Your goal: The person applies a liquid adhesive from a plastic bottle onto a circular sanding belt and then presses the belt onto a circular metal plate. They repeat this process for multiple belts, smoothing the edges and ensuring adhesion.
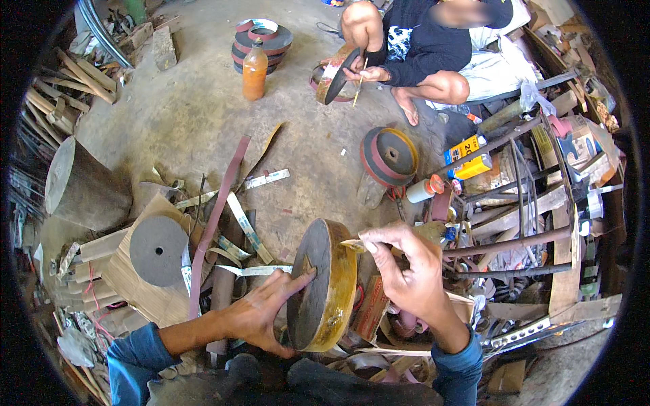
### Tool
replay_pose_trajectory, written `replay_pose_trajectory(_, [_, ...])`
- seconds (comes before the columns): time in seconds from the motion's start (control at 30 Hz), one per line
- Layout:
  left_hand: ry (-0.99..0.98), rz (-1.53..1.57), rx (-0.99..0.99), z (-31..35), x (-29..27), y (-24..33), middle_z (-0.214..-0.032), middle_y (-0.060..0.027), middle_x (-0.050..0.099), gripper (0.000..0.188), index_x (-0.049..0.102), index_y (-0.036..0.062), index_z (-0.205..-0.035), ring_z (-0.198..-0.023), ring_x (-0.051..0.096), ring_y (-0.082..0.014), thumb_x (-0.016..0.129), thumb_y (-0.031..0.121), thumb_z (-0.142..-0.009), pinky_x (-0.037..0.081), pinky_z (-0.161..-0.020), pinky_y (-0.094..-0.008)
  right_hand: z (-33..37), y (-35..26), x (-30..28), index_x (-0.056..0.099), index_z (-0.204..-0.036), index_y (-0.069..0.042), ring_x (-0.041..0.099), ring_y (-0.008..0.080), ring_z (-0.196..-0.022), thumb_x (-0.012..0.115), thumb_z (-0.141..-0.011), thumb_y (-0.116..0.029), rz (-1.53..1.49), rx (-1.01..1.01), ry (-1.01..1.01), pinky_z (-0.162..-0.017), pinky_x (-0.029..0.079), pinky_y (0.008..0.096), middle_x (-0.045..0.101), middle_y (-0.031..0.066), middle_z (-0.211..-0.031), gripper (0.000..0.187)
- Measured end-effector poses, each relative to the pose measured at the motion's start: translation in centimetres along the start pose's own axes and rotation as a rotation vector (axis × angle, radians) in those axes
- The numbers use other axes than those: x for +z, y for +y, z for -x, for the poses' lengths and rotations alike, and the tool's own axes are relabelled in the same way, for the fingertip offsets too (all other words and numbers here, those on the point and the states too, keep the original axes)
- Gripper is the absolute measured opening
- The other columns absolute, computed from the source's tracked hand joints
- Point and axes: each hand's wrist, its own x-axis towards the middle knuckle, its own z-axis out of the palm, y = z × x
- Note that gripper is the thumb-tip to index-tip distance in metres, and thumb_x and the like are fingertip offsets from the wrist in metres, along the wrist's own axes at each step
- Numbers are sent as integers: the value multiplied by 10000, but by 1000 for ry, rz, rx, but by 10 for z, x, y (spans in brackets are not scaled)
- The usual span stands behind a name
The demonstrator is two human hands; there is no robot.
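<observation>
A thick round wheel (338, 287) stands on edge near my lap, its flat face dark grey and its rim coated in something glossy and yellowish. My left hand (265, 312) steadies it from the left, fingers on the flat face and thumb low by the edge. Between thumb and fingertips, my right hand (404, 260) pinches a small flat tan spreader-like piece (353, 245), which touches the top of the rim. What the piece is made of cannot be made out. Strips of reddish abrasive (220, 220) lie to the left of the wheel.
Another dark disc (159, 251) rests on cardboard at left, beside a log stump (88, 183). Ahead stand a bottle of orange liquid (255, 71) and stacked wheels (277, 42). A co-worker (426, 54) sits holding a wheel and stick. A metal frame (514, 243) and scraps crowd the right.
</observation>
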Motion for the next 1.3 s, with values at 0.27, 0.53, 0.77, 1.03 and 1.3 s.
replay_pose_trajectory(0.27, [77, -95, 14, -4, -2, 0, -1176, -246, 471, 1319, 139, 19, -1556, -1116, 458, -401, 903, 407, -552, 358, -1042, -480, 21, -16, 6, 657, -1103, 11, 692, 305, -856, 690, -754, 95, 76, -296, 14, -719, 555, 372, 711, 173, -1014, 361])
replay_pose_trajectory(0.53, [111, -74, -14, -4, -7, 1, -1236, -247, 468, 1322, 140, 21, -1551, -1163, 448, -420, 909, 363, -532, 360, -1062, -486, 36, -28, 10, 647, -1177, 7, 696, 290, -907, 720, -759, -1, 198, -446, 27, -726, 559, 369, 706, 179, -1099, 424])
replay_pose_trajectory(0.77, [101, -30, -66, -6, -11, 3, -1250, -257, 462, 1343, 112, 13, -1551, -1191, 447, -444, 913, 356, -528, 329, -1105, -492, 36, -33, 5, 660, -1066, -5, 703, 299, -887, 751, -757, 44, 224, -414, 49, -731, 573, 367, 720, 203, -1047, 326])
replay_pose_trajectory(1.03, [198, 27, -68, -6, -10, -1, -1298, -294, 442, 1368, 96, 21, -1553, -1223, 439, -457, 914, 380, -517, 323, -1110, -501, 57, -23, 2, 692, -1124, -88, 633, 261, -1132, 648, -891, -140, 541, -642, -185, -890, 562, 318, 675, 141, -1231, 243])
replay_pose_trajectory(1.3, [201, 53, -81, -8, -13, 1, -1299, -313, 450, 1358, 112, -29, -1535, -1256, 429, -455, 913, 370, -513, 338, -1108, -468, 64, -13, 10, 699, -1103, -78, 597, 261, -1204, 633, -876, -143, 521, -712, -290, -990, 541, 308, 661, 125, -1251, 245])
